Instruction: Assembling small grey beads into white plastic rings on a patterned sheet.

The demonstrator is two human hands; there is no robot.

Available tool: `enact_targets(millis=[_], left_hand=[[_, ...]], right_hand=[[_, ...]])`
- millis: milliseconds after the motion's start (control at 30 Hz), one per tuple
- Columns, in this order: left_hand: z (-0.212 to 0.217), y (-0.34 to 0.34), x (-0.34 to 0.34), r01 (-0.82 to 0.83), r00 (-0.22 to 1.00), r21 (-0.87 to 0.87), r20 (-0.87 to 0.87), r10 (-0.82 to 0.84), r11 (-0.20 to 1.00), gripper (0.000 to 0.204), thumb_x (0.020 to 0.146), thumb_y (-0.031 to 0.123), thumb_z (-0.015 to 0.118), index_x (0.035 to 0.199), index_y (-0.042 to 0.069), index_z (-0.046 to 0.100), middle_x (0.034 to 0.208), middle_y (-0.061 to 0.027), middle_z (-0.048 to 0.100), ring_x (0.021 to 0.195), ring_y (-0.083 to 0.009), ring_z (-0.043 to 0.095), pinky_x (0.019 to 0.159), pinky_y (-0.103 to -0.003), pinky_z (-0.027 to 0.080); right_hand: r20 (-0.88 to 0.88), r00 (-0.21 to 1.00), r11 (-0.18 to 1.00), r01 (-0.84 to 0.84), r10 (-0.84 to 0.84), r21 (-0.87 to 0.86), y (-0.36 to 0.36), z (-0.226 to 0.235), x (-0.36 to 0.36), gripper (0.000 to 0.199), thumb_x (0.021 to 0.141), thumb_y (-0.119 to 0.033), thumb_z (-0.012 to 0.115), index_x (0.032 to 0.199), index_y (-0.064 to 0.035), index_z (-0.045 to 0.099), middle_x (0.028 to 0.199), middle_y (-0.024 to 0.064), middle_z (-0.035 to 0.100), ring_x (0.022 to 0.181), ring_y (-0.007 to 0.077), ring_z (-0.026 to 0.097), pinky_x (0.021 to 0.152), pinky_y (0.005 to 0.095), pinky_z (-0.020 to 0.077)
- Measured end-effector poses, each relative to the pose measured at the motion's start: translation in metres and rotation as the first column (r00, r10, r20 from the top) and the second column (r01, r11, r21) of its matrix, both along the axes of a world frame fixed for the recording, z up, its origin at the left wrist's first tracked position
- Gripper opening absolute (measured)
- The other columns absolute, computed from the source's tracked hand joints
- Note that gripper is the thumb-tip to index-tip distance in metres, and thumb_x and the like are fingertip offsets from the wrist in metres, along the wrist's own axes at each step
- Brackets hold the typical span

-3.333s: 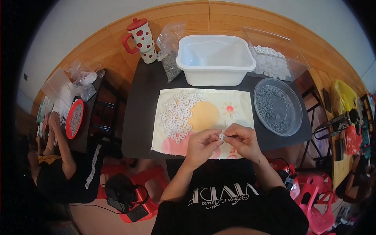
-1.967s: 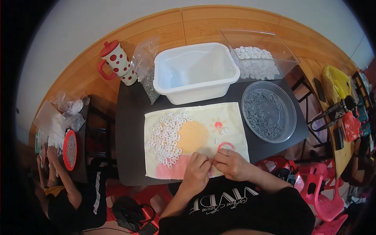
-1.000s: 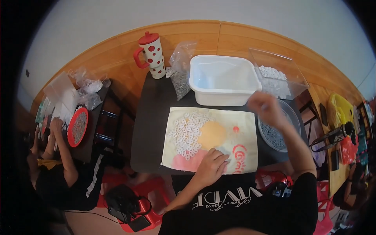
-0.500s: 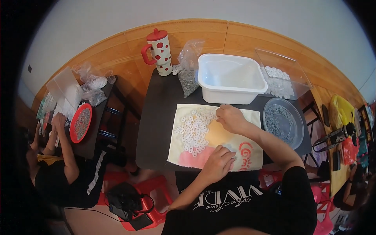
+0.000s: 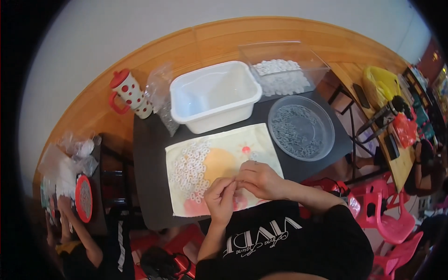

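Over the near part of a printed cream cloth [image 5: 252,137], my two hands meet fingertip to fingertip. My left hand [image 5: 220,199] is closed in a pinch, and what it holds is too small to make out. Its fingertips touch those of my right hand [image 5: 261,180], whose fingers are also bent in and closed. Anything between them is hidden. Left of the hands, many small white plastic pieces with holes [image 5: 190,164] lie loose on the cloth. Small grey screw-like parts [image 5: 296,130] fill a round clear tub [image 5: 326,144] to the right.
Behind the cloth stand a white basin [image 5: 217,116], a bag of grey parts [image 5: 165,116] and a spotted tumbler [image 5: 133,95]. A clear box [image 5: 310,70] holds more white pieces. At the left table another person's hands [image 5: 64,205] work beside a red tray [image 5: 84,198].
My right hand has come back from the cloth's far edge to meet my left hand. The view has turned, so the table things sit further left.
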State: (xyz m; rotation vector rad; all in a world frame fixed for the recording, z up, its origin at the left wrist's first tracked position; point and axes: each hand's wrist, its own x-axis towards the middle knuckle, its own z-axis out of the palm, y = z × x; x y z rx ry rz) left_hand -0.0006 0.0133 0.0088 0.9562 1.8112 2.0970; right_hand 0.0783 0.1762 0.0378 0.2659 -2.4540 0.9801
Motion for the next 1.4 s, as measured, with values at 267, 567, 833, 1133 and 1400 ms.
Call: enact_targets(millis=[267, 567, 833, 1133, 1400], left_hand=[[-0.009, 0.009, 0.012, -0.004, 0.960, 0.008, 0.281, 0.001, 1.000, 0.011, 0.096, 0.001, 0.058, 0.103, -0.005, 0.065, 0.083, -0.0095, 0.068, 0.064, -0.0115, 0.063, 0.053, -0.021, 0.046], [-0.013, 0.018, 0.007, 0.039, 0.968, -0.005, 0.249, -0.036, 0.999, 0.017, 0.094, -0.002, 0.059, 0.109, -0.006, 0.067, 0.083, -0.0084, 0.067, 0.068, -0.0107, 0.064, 0.057, -0.021, 0.049], [-0.016, 0.013, 0.011, 0.025, 0.971, -0.080, 0.238, -0.005, 0.997, 0.020, 0.091, -0.006, 0.060, 0.110, -0.005, 0.066, 0.088, -0.0088, 0.068, 0.068, -0.0102, 0.063, 0.060, -0.022, 0.050], [-0.019, 0.010, 0.007, 0.081, 0.958, 0.002, 0.274, -0.078, 0.997, 0.022, 0.093, -0.006, 0.059, 0.114, -0.004, 0.065, 0.094, -0.0076, 0.067, 0.077, -0.0117, 0.066, 0.061, -0.023, 0.051], [-0.023, 0.008, 0.009, 0.091, 0.957, 0.006, 0.275, -0.090, 0.996, 0.023, 0.093, -0.004, 0.060, 0.115, -0.003, 0.065, 0.092, -0.0073, 0.067, 0.076, -0.0107, 0.065, 0.060, -0.022, 0.050]], right_hand=[[0.009, 0.922, 0.903, 0.379, -0.388, 0.201, 0.125, 0.019, 0.057, 0.012, 0.075, -0.002, 0.065, 0.088, -0.0026, 0.065, 0.084, 0.0147, 0.062, 0.086, 0.0361, 0.062, 0.072, 0.0443, 0.0511], [0.125, 0.856, 0.794, 0.398, -0.501, 0.459, 0.162, 0.001, 0.072, 0.015, 0.070, 0.001, 0.061, 0.084, -0.0042, 0.062, 0.082, 0.0129, 0.066, 0.084, 0.0358, 0.063, 0.074, 0.0461, 0.0511], [0.175, 0.838, 0.635, 0.239, -0.517, 0.735, 0.154, 0.007, 0.052, 0.014, 0.069, -0.003, 0.062, 0.082, -0.0042, 0.060, 0.081, 0.0170, 0.066, 0.083, 0.0373, 0.064, 0.077, 0.0463, 0.0507], [0.152, 0.835, 0.637, 0.272, -0.529, 0.721, 0.157, -0.003, 0.048, 0.014, 0.068, 0.000, 0.063, 0.081, -0.0007, 0.062, 0.087, 0.0172, 0.061, 0.092, 0.0359, 0.061, 0.083, 0.0451, 0.0496], [0.148, 0.862, 0.733, 0.309, -0.485, 0.606, 0.160, -0.001, 0.046, 0.010, 0.068, 0.004, 0.057, 0.075, -0.0027, 0.060, 0.079, 0.0149, 0.060, 0.084, 0.0375, 0.060, 0.076, 0.0468, 0.0485]])
